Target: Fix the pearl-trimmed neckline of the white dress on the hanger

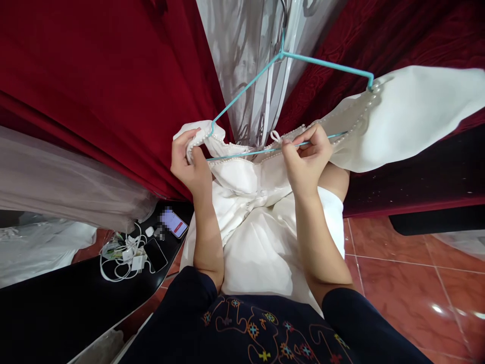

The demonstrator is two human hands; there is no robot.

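Observation:
A white dress (pixel 261 242) with pearl trim along its neckline drapes down in front of me, over my lap. Its neckline hangs on a light-blue hanger (pixel 248 90), whose hook reaches up at the top middle. My left hand (pixel 192 164) is closed around the pearl-edged left shoulder of the dress, near the hanger's end. My right hand (pixel 308 154) pinches at the neckline on the right, beside the hanger's lower bar and a small white loop (pixel 275 136). A puffed white sleeve (pixel 413 119) spreads out at the right.
Red curtains (pixel 94 65) hang on both sides, with whitish fabric (pixel 238 45) between them. On a black bench (pixel 94 303) at left lie a lit phone (pixel 176 225), a dark phone (pixel 155 254) and tangled white cables (pixel 117 268). Red tiles (pixel 405 273) cover the floor.

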